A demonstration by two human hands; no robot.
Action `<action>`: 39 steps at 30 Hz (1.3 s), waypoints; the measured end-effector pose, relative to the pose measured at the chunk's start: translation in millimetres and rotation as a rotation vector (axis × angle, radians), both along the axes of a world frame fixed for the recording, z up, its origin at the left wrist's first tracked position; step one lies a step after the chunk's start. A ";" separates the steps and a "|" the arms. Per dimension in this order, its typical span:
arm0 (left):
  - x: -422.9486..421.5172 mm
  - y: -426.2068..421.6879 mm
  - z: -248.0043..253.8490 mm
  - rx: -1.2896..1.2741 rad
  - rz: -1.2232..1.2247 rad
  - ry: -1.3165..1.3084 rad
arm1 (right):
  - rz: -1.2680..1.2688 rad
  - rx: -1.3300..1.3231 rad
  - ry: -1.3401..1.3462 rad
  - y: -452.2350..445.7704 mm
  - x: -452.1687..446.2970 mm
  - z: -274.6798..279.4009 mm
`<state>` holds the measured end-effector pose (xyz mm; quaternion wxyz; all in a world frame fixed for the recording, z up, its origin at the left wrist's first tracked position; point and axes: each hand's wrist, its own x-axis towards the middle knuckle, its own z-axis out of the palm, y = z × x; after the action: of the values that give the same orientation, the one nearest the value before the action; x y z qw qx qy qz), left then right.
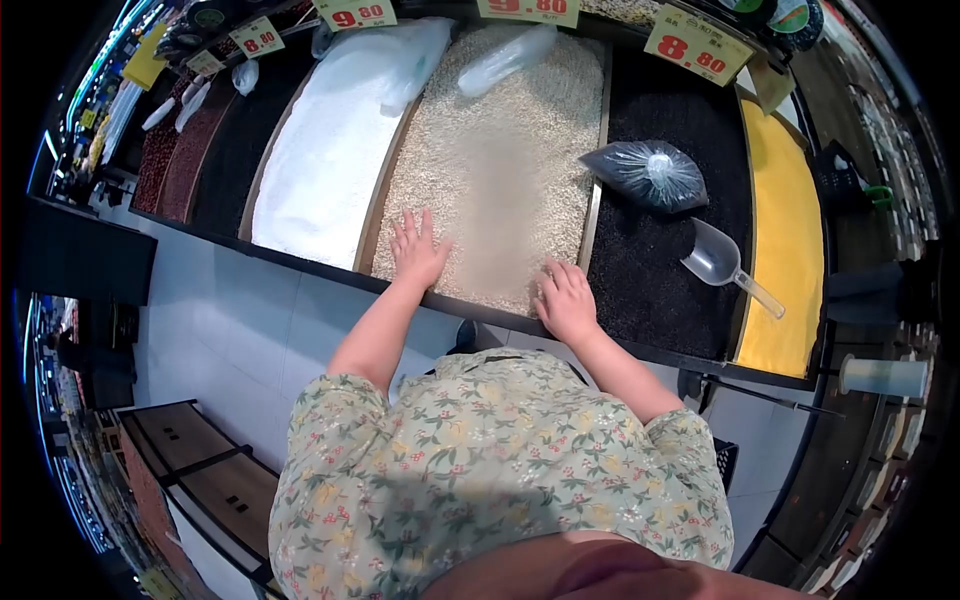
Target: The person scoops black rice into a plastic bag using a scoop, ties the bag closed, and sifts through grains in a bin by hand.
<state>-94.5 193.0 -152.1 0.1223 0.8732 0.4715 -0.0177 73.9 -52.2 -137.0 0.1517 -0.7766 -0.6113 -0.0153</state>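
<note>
Both hands rest on the pale beige grains [430, 130] in the middle compartment of a long bin display. My left hand [420, 252] lies near the compartment's left front corner with its fingers spread, holding nothing. At the right front corner, my right hand [566, 300] touches the grains, fingers apart and slightly bent, with nothing held. A rolled clear plastic bag [508, 62] lies at the back of the same compartment. Part of the grain surface between the hands looks blurred.
White grains [325, 150] fill the compartment to the left. On the right, a tied bag of dark grains [655, 176] and a clear scoop [715, 255] lie on black grains [650, 290]. Beyond are yellow grains [785, 240]. Price signs [700, 45] line the back.
</note>
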 end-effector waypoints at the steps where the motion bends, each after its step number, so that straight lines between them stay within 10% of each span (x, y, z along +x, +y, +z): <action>1: 3.8 4.9 -0.6 0.022 -0.004 -0.021 | -0.027 -0.007 0.015 2.4 -1.7 1.6; 13: 23.7 57.0 -24.6 0.060 -0.286 0.008 | -0.627 -0.060 0.190 137.9 -11.9 -23.7; 31: 96.6 99.4 44.3 -0.065 -0.745 0.037 | -0.541 -0.273 0.122 207.0 46.5 11.9; 39: 127.8 134.0 -57.6 -0.032 -0.833 0.335 | -0.600 -0.353 0.222 220.7 74.3 -6.3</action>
<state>33.3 327.0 -209.7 0.0402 0.9717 0.0926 -0.2138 148.2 168.5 -143.3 0.0696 -0.9326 -0.3291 0.1310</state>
